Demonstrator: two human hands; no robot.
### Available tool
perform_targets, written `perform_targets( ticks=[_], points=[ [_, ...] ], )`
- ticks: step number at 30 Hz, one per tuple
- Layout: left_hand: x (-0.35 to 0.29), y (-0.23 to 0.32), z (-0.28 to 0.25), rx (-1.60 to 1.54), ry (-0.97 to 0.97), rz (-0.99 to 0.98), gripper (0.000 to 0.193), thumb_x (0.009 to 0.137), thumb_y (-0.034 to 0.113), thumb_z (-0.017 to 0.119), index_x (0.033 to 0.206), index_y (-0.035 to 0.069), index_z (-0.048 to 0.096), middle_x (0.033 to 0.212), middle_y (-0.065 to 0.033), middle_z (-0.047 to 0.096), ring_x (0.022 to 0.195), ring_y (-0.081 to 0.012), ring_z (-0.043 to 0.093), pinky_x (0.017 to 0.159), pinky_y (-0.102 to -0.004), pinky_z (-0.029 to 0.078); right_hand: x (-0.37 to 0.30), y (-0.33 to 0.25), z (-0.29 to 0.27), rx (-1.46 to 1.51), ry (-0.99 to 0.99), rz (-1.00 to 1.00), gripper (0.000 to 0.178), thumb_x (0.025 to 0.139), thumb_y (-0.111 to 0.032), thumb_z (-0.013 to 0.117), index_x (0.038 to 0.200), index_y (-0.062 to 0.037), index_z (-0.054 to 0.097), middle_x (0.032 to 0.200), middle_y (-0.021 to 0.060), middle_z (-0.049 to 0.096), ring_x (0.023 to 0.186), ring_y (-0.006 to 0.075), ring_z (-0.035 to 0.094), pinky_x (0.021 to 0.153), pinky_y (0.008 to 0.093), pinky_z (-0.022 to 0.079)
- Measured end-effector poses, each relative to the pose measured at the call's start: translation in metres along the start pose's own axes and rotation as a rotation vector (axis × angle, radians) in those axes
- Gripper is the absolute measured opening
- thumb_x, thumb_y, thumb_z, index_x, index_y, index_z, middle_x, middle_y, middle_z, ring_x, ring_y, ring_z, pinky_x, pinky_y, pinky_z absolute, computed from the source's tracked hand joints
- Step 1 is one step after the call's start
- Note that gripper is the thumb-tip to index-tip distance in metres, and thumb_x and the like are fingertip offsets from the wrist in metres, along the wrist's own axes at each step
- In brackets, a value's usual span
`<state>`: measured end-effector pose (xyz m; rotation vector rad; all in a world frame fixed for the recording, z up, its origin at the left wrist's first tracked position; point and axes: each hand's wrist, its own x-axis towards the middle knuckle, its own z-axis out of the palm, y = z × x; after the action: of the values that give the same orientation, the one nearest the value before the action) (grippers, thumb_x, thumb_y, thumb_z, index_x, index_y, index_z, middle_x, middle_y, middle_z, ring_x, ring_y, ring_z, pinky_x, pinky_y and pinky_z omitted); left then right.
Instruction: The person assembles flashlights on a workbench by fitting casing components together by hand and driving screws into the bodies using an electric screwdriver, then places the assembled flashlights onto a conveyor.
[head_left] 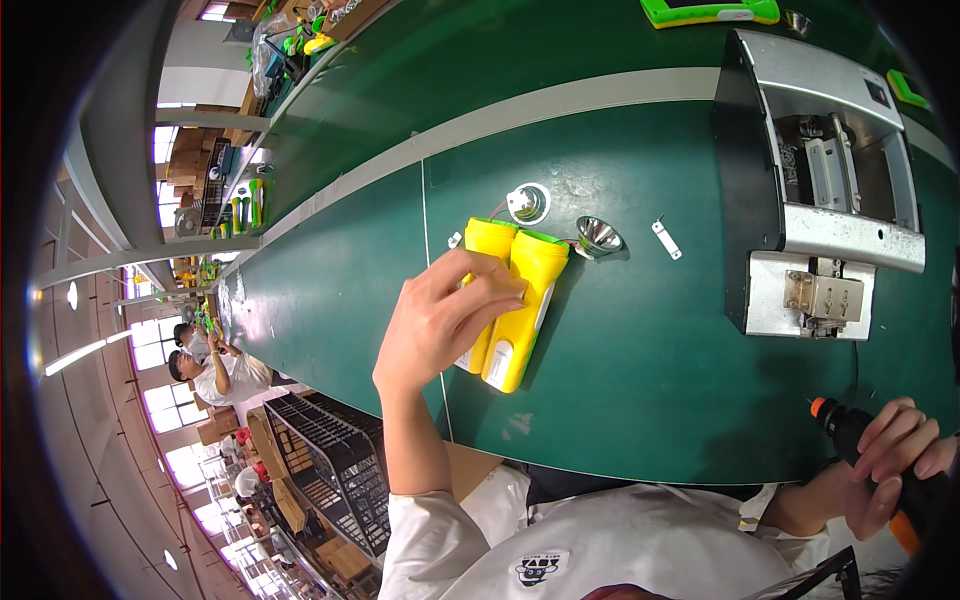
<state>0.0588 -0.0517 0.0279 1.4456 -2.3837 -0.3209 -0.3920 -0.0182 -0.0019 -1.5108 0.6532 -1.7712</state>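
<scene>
Two yellow flashlight bodies with green rims lie side by side on the green worktable: the left one [490, 237] is partly covered by my left hand [440, 310], the right one [530, 310] shows more fully. My left fingers are bent together in a pinch over the bodies, their tips at the right one; whatever they hold is hidden. Wires run from the open ends to a white round lamp part [528, 204] and a shiny reflector [598, 237]. At the lower right, my right hand [895, 455] is wrapped around a black electric screwdriver [848, 428] with an orange nose.
A metal machine [820, 190] with a black side stands on the right of the worktable [640, 380]. A small white strip [666, 240] lies between it and the reflector. Black crates [330, 470] stand beyond the table's left edge. Other people [215, 370] work farther along.
</scene>
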Motion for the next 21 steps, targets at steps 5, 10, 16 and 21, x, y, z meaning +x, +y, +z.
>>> perform_targets(
  ticks=[5,10,16,21],
  points=[
    [-0.004,0.011,0.004,0.064,-0.009,-0.034,0.019,0.078,0.010,0.081,0.097,0.013,0.079,0.098,-0.0006,0.068,0.077,-0.0165,0.069,0.059,-0.0317,0.057,0.001,0.000,0.002,-0.013,0.004,-0.007,0.040,0.088,-0.021,0.075,0.110,-0.0118,0.043,0.074,-0.0041,0.058,0.053,0.0073,0.052,0.059,0.0208,0.043],
    [-0.008,0.018,0.006,0.111,0.049,-0.056,0.026,0.075,0.015,0.086,0.100,0.014,0.080,0.100,0.0000,0.068,0.076,-0.0154,0.067,0.057,-0.0302,0.058,0.000,0.000,0.000,-0.004,-0.007,0.002,0.040,0.088,-0.022,0.075,0.110,-0.0118,0.043,0.074,-0.0040,0.057,0.052,0.0074,0.051,0.059,0.0210,0.043],
    [-0.013,0.013,0.008,0.129,0.051,-0.019,0.030,0.073,0.018,0.089,0.102,0.015,0.081,0.098,0.0011,0.067,0.077,-0.0161,0.061,0.055,-0.0303,0.054,0.001,-0.002,0.001,-0.021,-0.031,0.013,0.040,0.089,-0.022,0.075,0.110,-0.0117,0.043,0.073,-0.0037,0.057,0.052,0.0078,0.051,0.061,0.0214,0.043],
    [-0.012,0.012,0.007,0.166,0.054,0.028,0.033,0.073,0.019,0.089,0.105,0.017,0.081,0.096,0.0028,0.066,0.077,-0.0145,0.061,0.054,-0.0304,0.051,0.002,0.000,0.000,0.010,-0.040,0.000,0.039,0.088,-0.021,0.074,0.110,-0.0114,0.043,0.073,-0.0032,0.056,0.052,0.0081,0.052,0.062,0.0213,0.043]
  ],
)
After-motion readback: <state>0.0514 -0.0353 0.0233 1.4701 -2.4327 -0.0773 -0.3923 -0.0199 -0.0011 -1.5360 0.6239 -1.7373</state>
